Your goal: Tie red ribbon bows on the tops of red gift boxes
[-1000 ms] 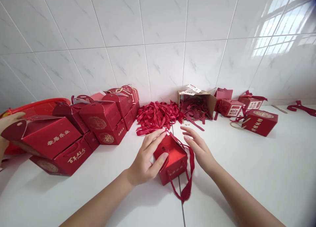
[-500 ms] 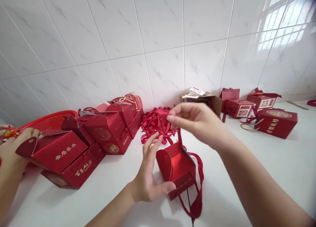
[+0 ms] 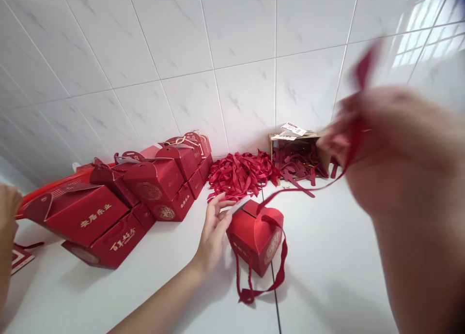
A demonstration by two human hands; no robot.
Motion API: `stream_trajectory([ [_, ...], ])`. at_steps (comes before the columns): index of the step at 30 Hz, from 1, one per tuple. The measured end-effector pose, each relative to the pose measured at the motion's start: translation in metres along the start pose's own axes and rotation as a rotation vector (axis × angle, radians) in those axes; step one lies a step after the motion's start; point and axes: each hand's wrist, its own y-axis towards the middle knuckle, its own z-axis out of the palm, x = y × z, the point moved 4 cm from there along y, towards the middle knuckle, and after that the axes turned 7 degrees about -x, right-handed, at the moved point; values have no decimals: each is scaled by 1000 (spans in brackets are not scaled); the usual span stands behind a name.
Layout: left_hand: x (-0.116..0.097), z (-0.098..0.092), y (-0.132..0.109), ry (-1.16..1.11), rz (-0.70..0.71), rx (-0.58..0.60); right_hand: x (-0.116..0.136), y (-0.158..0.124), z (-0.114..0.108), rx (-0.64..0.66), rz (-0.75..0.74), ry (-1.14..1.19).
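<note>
In front of me on the white table stands a small red gift box [image 3: 250,232] with gold print, its top flaps partly folded together. My left hand [image 3: 213,227] pinches a flap at the box's left top edge, thumb in front and fingers behind. A dark red ribbon [image 3: 286,191] passes through the top of the box, and its other part loops down the front beside a twisted cord handle [image 3: 238,276]. My right hand [image 3: 385,145], blurred by motion, is raised at the right and grips the ribbon, whose loose end sticks up above the fingers.
Stacked red gift boxes [image 3: 156,179] stand at the left, before a red plastic basket [image 3: 54,184]. Behind my box lies a heap of red ribbons [image 3: 243,174], beside a cardboard box [image 3: 323,162] of dark red strips. Another person's arm [image 3: 5,232] shows at far left.
My right hand has swept up and right, drawing the ribbon out from the box. The box has turned, and its flaps have folded in. My left hand has moved from beside it onto a flap.
</note>
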Motion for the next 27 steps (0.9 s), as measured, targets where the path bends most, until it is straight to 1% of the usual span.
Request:
stream_trajectory([
  [1, 2, -1, 1, -29, -53, -59, -5, -3, 12, 15, 55, -11],
  [2, 3, -1, 2, -50, -98, -98, -13, -7, 26, 79, 126, -54],
  [3, 4, -2, 3, -64, -132, -118, -23, -14, 42, 196, 204, -143],
  [4, 4, -2, 4, -74, -154, -130, -33, -21, 57, 292, 233, -231],
  [6, 5, -4, 5, -68, -174, -149, -52, -33, 79, 394, 189, -383],
  [8, 4, -6, 5, -44, -169, -173, -71, -43, 92, 464, 145, -534],
  [10, 1, -7, 5, -22, -151, -176, -84, -49, 97, 531, 121, -633],
  [12, -1, -6, 4, 1, -131, -168, -89, -51, 97, 579, 116, -668],
  [17, -6, -4, 2, 32, -120, -166, -87, -51, 93, 651, 128, -694],
  [23, -8, -4, 0, 29, -98, -174, -85, -53, 94, 645, 129, -744],
  [27, -9, -5, -3, 3, -26, -159, -82, -55, 96, 661, 80, -756],
])
